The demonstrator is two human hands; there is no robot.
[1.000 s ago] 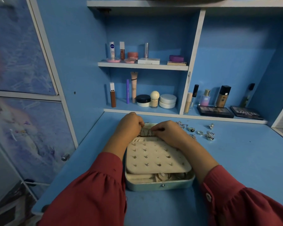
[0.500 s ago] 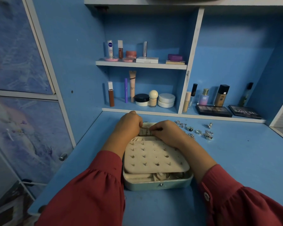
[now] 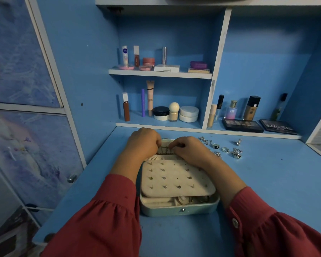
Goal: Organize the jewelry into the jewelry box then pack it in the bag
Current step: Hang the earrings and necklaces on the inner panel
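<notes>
Blue desk top (image 3: 267, 182) under a blue shelf unit (image 3: 219, 67) with white edges, dim light; patterned cupboard doors (image 3: 22, 71) to the left with a small round knob (image 3: 71, 178). At the middle of the desk, a pale green jewelry box (image 3: 178, 210), open, its cream earring panel (image 3: 176, 179) studded with rows of small posts and lying over the near half of the box. Both forearms in red sleeves (image 3: 100, 219) reaching forward over the box edges. Left hand (image 3: 143, 143) knuckles-up at the far left corner, fingers curled down into the far compartment. Right hand (image 3: 189, 149) beside it at the far right, fingers curled likewise, fingertips nearly meeting the left ones. Between the fingertips, a thin chain (image 3: 165, 150), seemingly pinched from both sides, though too small and shadowed to tell the exact grip. Far end of the box mostly hidden behind the two hands. Just to the right of the right hand, on the bare desk, a loose cluster of silver rings (image 3: 226, 148), apart from the box. Along the low shelf, a black-lidded jar (image 3: 160, 113), a round-topped bottle (image 3: 174, 112), a white jar (image 3: 189, 114); further right, a perfume bottle (image 3: 232, 110), a foundation bottle (image 3: 251, 108) and two dark palettes (image 3: 242, 125). On the upper shelf (image 3: 159, 73), tubes, a pink jar (image 3: 148, 62) and a purple case (image 3: 198, 64).
</notes>
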